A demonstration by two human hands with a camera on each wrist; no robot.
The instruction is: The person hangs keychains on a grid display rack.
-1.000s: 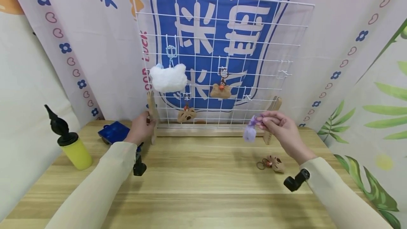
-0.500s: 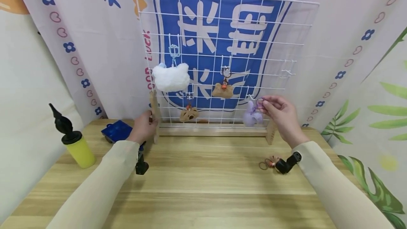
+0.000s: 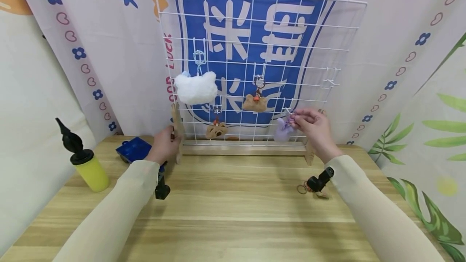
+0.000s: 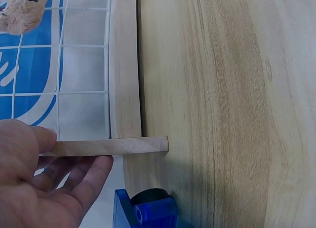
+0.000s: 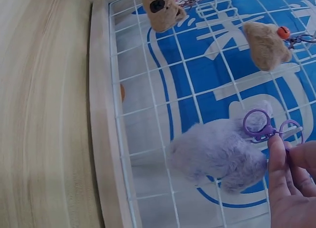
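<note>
Raised since the earlier frame, the purple plush keychain [image 3: 282, 130] is now held up against the white wire grid [image 3: 260, 27].

Nearest, a brown keychain [image 3: 305, 189] is left on the wooden table [image 3: 233, 213], below the right wrist. The left hand [image 3: 164, 145] is closed round the grid's wooden foot [image 4: 111, 146], thumb above and fingers beneath. Farther back, the purple clasp [image 5: 261, 127] is pinched between the fingertips of the right hand [image 3: 316, 129], the plush hanging just left of them. A white plush [image 3: 195, 88] and two brown ones are hung beyond.

Staged display booth: printed backdrop [image 3: 91, 51], keychain grid [image 3: 255, 68].
</note>
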